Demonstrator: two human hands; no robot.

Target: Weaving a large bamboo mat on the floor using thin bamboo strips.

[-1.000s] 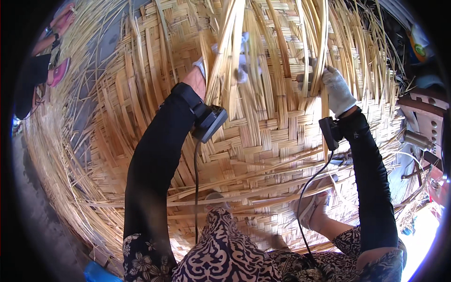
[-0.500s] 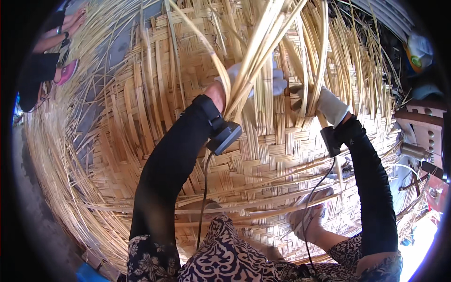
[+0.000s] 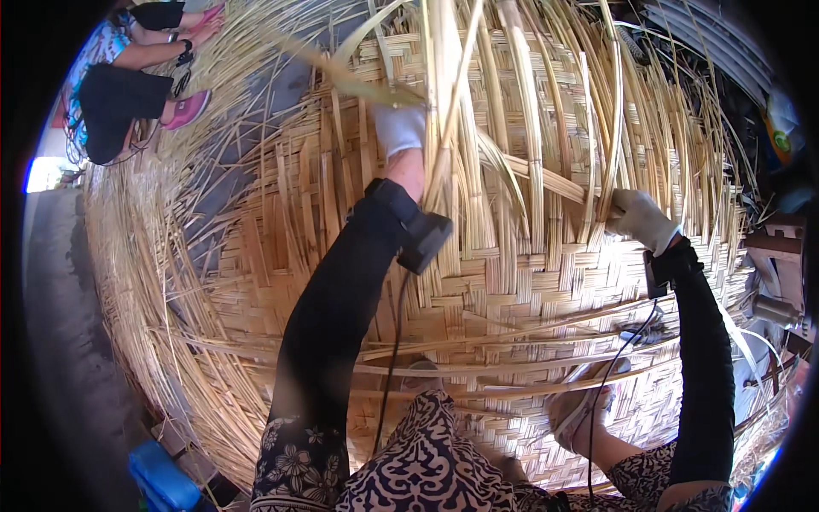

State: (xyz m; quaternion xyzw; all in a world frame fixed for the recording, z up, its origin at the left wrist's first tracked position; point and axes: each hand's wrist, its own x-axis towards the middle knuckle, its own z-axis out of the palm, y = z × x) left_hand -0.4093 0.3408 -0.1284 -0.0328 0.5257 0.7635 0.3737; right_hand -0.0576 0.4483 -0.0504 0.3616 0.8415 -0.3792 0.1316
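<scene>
I am over a large woven mat (image 3: 503, 294) of flat, straw-coloured split reed strips. My right hand (image 3: 641, 220), in a pale glove, is closed round the right end of a band of reed strips (image 3: 546, 177) that slants across the loose upright strips. My left hand (image 3: 399, 130), also gloved, is at the upper middle, beside a tall bundle of raised strips (image 3: 445, 77). Its fingers are hidden behind strips and smeared, so their grip does not show. A blurred greenish strip (image 3: 363, 87) passes over that hand.
Long loose strips (image 3: 145, 264) are heaped along the left side. A person (image 3: 128, 85) with pink shoes sits at the upper left. A blue plastic object (image 3: 162, 478) is at the lower left. Metal machine parts (image 3: 776, 264) stand at the right edge. My shoe (image 3: 580, 414) rests on the mat.
My right hand has moved right relative to the mat's strips, and the slanting band now shows between my hands. My left hand's spread fingers are now hidden. The view has shifted left.
</scene>
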